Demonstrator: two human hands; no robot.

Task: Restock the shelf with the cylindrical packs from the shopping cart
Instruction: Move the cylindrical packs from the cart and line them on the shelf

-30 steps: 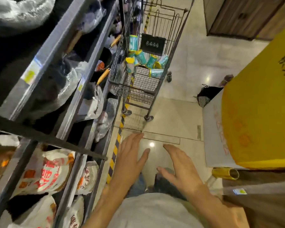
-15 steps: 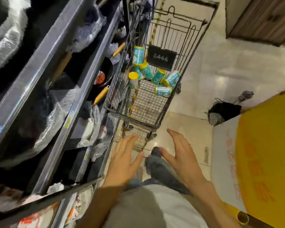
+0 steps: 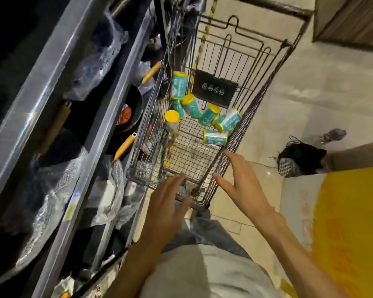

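A wire shopping cart [image 3: 205, 206] stands ahead of me beside the shelf [image 3: 108, 117]. Several teal cylindrical packs with yellow lids [image 3: 209, 115] lie jumbled in its far half; one [image 3: 171, 121] stands upright by the left wall, another [image 3: 215, 137] lies on its side nearest me. My left hand [image 3: 167, 203] hovers over the cart's near rim, fingers straight, holding nothing. My right hand [image 3: 240, 181] is spread at the cart's near right corner, fingertips close to the wire side; contact is unclear.
The grey metal shelf on the left holds plastic-wrapped pans with wooden handles [image 3: 125, 146]. A large yellow display [image 3: 351, 229] blocks the right side. A black bag [image 3: 297, 157] lies on the tiled floor beyond the cart's right side.
I have moved closer to the cart, which now fills the middle of the view. Both hands have risen from over the floor to the cart's near end.
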